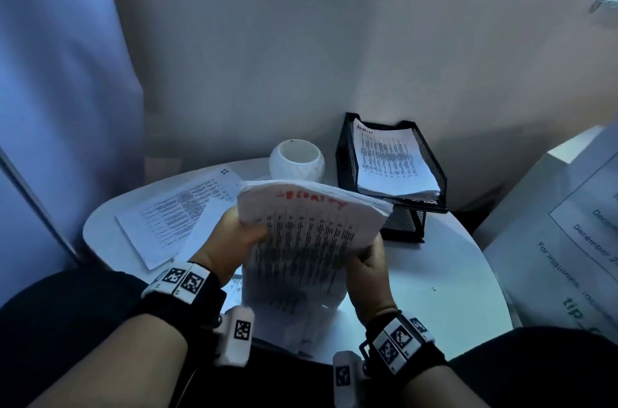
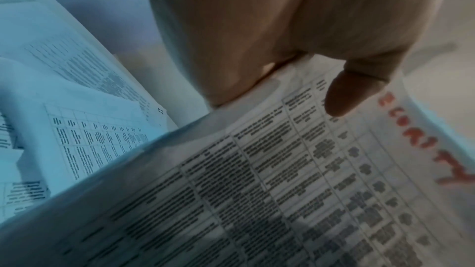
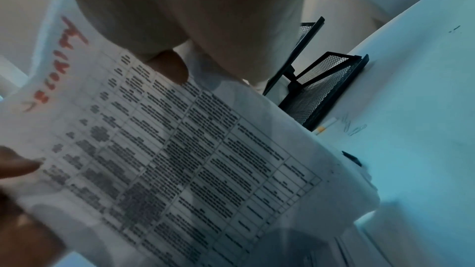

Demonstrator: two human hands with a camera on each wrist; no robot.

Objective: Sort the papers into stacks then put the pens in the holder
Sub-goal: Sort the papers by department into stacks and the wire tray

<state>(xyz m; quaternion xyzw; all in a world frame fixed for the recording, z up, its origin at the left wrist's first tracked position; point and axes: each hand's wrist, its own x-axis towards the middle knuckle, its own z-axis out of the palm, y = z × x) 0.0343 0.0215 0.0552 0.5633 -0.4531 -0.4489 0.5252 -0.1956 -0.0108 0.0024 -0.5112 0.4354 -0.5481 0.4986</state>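
Both hands hold one thick stack of printed papers [image 1: 307, 233] upright over the near part of the white round table [image 1: 451, 273]. Its top sheet is headed in red letters. My left hand [image 1: 244, 237] grips the stack's left edge, thumb [image 2: 347, 92] pressed on the top sheet [image 2: 257, 190]. My right hand [image 1: 366, 260] grips the right edge, thumb [image 3: 169, 66] lying on the same sheet [image 3: 192, 159]. A white round holder [image 1: 297, 161] stands empty at the table's back. Loose printed sheets [image 1: 177, 213] lie on the table's left [image 2: 90, 129]. No pen shows plainly.
A black mesh tray [image 1: 391, 166] at the back right holds a paper stack headed in red; its lower tier [image 3: 321, 92] looks empty. Beside it lie a thin white stick with an orange end [image 3: 325, 127] and paper clips [image 3: 357, 129]. A large printed notice [image 1: 568, 223] stands at right.
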